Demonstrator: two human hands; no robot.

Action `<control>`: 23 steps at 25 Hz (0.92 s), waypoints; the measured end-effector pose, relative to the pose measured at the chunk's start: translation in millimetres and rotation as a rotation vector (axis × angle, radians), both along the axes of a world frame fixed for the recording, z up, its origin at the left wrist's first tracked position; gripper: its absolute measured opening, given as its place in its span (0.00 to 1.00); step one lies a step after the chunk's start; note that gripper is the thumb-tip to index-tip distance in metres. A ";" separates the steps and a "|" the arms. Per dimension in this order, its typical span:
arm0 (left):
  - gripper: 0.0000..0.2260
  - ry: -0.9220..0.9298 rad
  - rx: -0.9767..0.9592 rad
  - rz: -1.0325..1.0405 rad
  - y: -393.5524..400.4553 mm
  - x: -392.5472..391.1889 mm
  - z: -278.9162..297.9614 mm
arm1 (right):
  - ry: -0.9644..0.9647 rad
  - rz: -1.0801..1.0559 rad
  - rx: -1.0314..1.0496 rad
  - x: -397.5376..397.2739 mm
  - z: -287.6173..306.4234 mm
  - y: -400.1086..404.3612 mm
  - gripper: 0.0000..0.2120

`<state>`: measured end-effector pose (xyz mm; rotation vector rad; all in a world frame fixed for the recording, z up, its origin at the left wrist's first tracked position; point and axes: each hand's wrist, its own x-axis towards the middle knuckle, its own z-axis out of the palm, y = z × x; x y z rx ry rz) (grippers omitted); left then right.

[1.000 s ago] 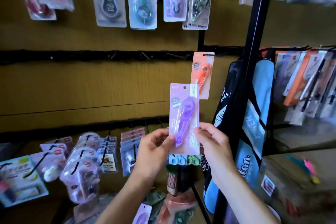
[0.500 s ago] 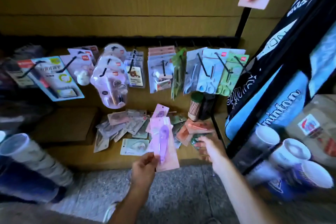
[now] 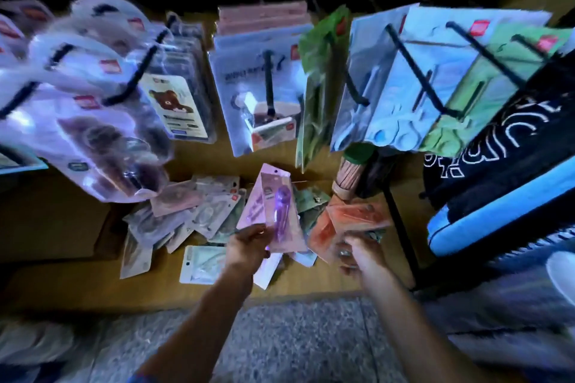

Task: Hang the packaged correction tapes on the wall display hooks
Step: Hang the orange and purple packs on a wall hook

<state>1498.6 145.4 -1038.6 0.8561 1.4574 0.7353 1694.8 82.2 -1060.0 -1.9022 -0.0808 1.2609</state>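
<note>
Loose packets on the shelf, below hooked packs, bag right.

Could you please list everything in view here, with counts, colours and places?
purple correction tape pack: one, lilac card, held up over the pile
orange packs: at least two, at the right hand
loose packs: many, pale mixed colours, piled on the wooden ledge
hanging packs: several rows, blue, green, lilac, on black hooks
bag: one, black and blue, far right
floor: grey, bottom
left hand: holds the purple pack
right hand: among the orange packs, grip unclear
</note>
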 end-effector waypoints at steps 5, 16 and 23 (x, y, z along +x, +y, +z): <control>0.12 -0.098 -0.066 -0.027 24.4 28.5 -15.8 | 0.205 -0.261 0.092 13.3 -35.8 30.7 0.10; 0.09 0.051 0.242 -0.128 -20.1 28.2 44.0 | -0.017 -0.400 0.385 -30.4 48.7 -29.4 0.07; 0.08 -0.046 0.176 -0.492 -97.4 25.1 140.8 | -0.146 -0.326 0.529 -56.0 136.2 -138.3 0.10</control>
